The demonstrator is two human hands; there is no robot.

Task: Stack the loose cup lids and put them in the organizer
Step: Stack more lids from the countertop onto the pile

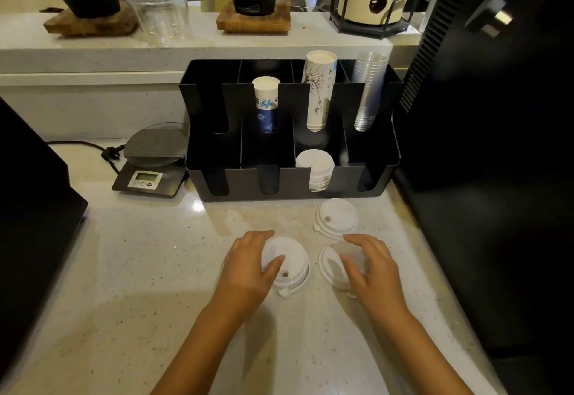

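Three loose white cup lids lie on the pale stone counter in front of a black organizer [366,189]. My left hand [248,264] curls around the left lid [295,264], fingers and thumb on its rim. My right hand [369,267] rests over the right lid [330,262], covering most of it. A third lid [337,217] lies flat and untouched just beyond my right hand, near the organizer's front wall. A stack of white lids [315,166] sits in the organizer's front row, third slot from the left.
The organizer's back row holds a blue-printed paper cup stack [265,102], a taller white paper cup stack [320,90] and clear plastic cups [369,90]. A digital scale [152,164] stands left of it. Black machines flank the counter at left [31,195] and right [497,146].
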